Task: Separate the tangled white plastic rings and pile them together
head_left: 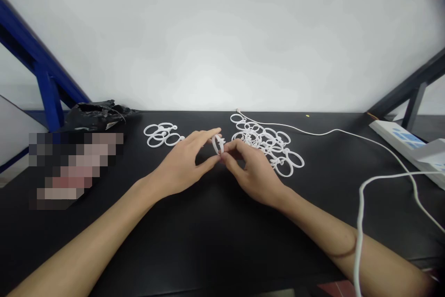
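Observation:
A white plastic curtain ring with a small clip or eyelet on its side is held up at the centre, between my two hands. My left hand has its thumb at the ring's lower edge and its fingers over the top. My right hand pinches the ring's lower right side between thumb and forefinger. Behind my right hand lies a tangled pile of similar white rings. A smaller group of rings rests beyond my left hand, partly hidden by its fingers.
A white cable runs across the black table and loops over my right forearm. At the right edge sits a white power strip. Crumpled black plastic lies at the back left, near a blue frame. A pixelated patch covers the left side.

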The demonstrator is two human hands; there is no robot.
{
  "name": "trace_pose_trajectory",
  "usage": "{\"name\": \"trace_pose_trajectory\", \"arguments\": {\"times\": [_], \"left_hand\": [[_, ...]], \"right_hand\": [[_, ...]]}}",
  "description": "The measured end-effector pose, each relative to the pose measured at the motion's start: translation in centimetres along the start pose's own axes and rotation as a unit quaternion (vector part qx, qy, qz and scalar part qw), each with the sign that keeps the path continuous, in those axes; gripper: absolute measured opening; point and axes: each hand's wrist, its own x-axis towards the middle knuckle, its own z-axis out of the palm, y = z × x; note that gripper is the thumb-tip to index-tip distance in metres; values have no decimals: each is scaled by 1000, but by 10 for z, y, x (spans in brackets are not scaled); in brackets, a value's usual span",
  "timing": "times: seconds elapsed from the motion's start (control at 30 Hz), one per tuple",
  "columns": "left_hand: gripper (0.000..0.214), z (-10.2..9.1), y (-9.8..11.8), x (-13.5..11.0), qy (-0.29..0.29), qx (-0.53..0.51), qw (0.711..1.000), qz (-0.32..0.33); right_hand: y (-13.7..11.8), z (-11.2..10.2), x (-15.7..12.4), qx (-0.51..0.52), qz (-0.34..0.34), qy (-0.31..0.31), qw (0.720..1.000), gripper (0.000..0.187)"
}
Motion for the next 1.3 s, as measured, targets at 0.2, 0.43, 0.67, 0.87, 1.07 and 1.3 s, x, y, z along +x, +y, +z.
{"name": "trace_pose_trajectory", "arguments": {"times": [0.2,0.43,0.67,0.87,1.07,1.3], "left_hand": [[19,-4,-6,5,95,34,994,36],[13,3,-6,2,52,66,982,172],[47,3,-2,0,-27,29,998,55],[33,1,2,0,-77,2,996,44],[42,-3,-9,4,-17,42,999,-15],[41,-19,-53,10,56,233,962,-132]], "right_hand": [[3,1,3,-18,40,73,996,10],[3,-1,3,-8,30,67,997,11],[4,-3,3,-26,-59,40,997,6],[3,-4,2,-24,-80,25,996,14],[12,-6,6,-140,-39,45,988,30],[34,-24,12,-435,-4,97,895,38]]}}
